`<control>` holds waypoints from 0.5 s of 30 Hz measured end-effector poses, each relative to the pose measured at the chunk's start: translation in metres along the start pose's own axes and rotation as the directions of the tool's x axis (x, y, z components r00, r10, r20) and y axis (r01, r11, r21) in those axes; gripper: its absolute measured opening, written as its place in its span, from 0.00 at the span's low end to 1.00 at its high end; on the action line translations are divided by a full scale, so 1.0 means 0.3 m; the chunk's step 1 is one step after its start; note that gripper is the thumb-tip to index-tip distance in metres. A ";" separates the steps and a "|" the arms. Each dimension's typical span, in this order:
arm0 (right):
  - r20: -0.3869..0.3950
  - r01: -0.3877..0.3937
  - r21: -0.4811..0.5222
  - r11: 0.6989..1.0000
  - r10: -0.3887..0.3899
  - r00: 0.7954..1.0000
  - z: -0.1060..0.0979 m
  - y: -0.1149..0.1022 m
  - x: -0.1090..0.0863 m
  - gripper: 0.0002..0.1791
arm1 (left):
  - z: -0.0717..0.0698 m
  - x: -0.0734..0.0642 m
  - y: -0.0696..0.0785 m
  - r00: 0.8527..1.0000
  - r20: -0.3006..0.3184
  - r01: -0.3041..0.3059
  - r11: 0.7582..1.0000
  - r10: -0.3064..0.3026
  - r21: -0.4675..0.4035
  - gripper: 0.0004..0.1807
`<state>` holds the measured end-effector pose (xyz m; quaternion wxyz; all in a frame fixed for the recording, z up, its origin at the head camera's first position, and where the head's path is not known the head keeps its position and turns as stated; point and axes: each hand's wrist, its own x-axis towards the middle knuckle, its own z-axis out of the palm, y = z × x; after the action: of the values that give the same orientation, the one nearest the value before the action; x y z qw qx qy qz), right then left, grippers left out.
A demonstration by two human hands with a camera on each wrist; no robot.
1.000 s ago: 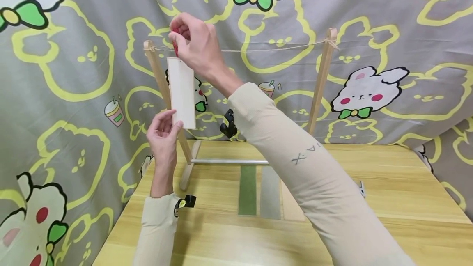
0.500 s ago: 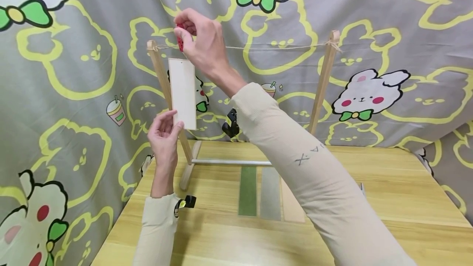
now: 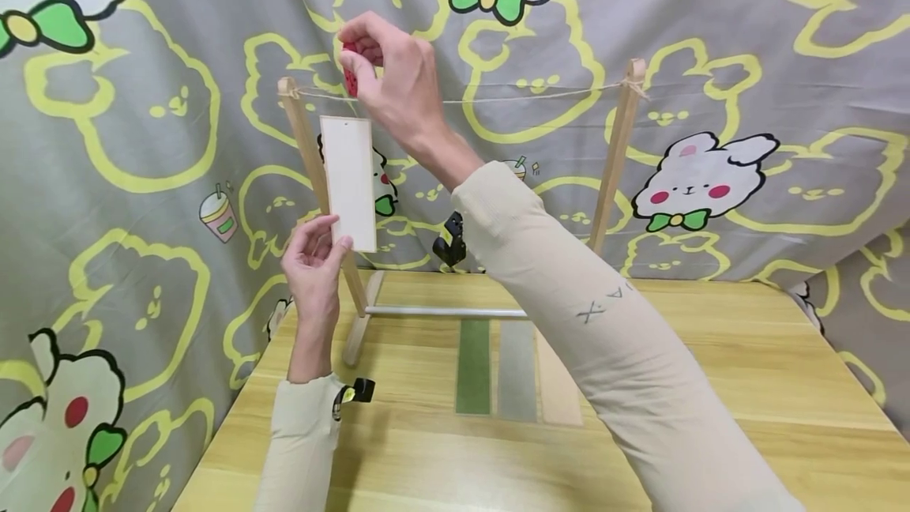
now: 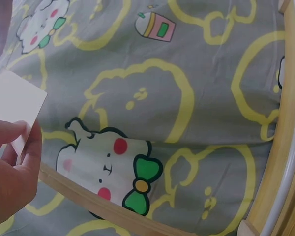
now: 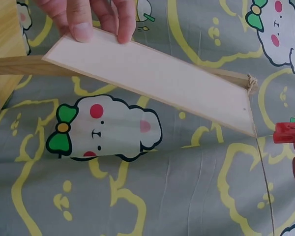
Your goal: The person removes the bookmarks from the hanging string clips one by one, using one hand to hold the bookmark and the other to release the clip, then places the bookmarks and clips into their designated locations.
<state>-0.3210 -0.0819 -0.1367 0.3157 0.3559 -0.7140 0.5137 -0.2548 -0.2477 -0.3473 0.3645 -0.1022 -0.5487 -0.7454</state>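
My left hand [image 3: 313, 267] pinches the lower left edge of a white rectangular card [image 3: 348, 180] with a tiny hole near its top. The card hangs upright beside the left post, its top end close to a thin string [image 3: 490, 99]; whether they touch, I cannot tell. Above the card, my right hand [image 3: 398, 77] holds a red clothespin [image 3: 351, 73] between thumb and fingers. In the right wrist view, that clothespin [image 5: 287, 132] is apart from the card [image 5: 152, 83]. The left wrist view shows left-hand fingers [image 4: 32, 147] on the card [image 4: 17, 98].
A wooden frame has a left post [image 3: 306, 141] and a right post [image 3: 614, 156] with the string tied between them. A pale crossbar [image 3: 441, 311] joins its base. Green [image 3: 473, 366], grey [image 3: 517, 370] and beige [image 3: 558, 378] strips lie on the wooden table [image 3: 405, 449]. Patterned cloth hangs behind.
The right hand and clothespin have risen slightly and shifted right, away from the card's top. The left hand keeps its grip, nearly still. A small clip on the table is now hidden by the right sleeve.
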 end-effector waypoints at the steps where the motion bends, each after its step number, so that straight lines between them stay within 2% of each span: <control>1: 0.013 -0.006 -0.004 1.000 0.006 1.000 -0.001 0.000 -0.006 0.07 | -0.002 -0.002 0.001 1.000 -0.002 -0.001 1.000 0.001 0.000 0.20; 5: 0.045 -0.019 0.005 1.000 0.019 0.999 -0.008 0.005 -0.034 0.11 | -0.006 -0.007 0.004 1.000 -0.004 0.001 1.000 -0.001 -0.021 0.20; 9: 0.023 -0.007 0.021 1.000 0.007 1.000 -0.021 0.019 -0.060 0.13 | -0.005 -0.009 0.010 1.000 0.010 0.003 0.999 -0.003 -0.035 0.20; 15: 0.019 -0.029 0.029 0.999 0.029 0.999 -0.052 0.041 -0.111 0.15 | 0.003 -0.016 0.014 1.000 0.029 0.013 1.000 -0.012 -0.027 0.21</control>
<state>-0.3117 -0.0582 -0.1657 0.2965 0.3547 -0.7143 0.5253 -0.2489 -0.2455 -0.3465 0.3505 -0.1146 -0.5444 -0.7535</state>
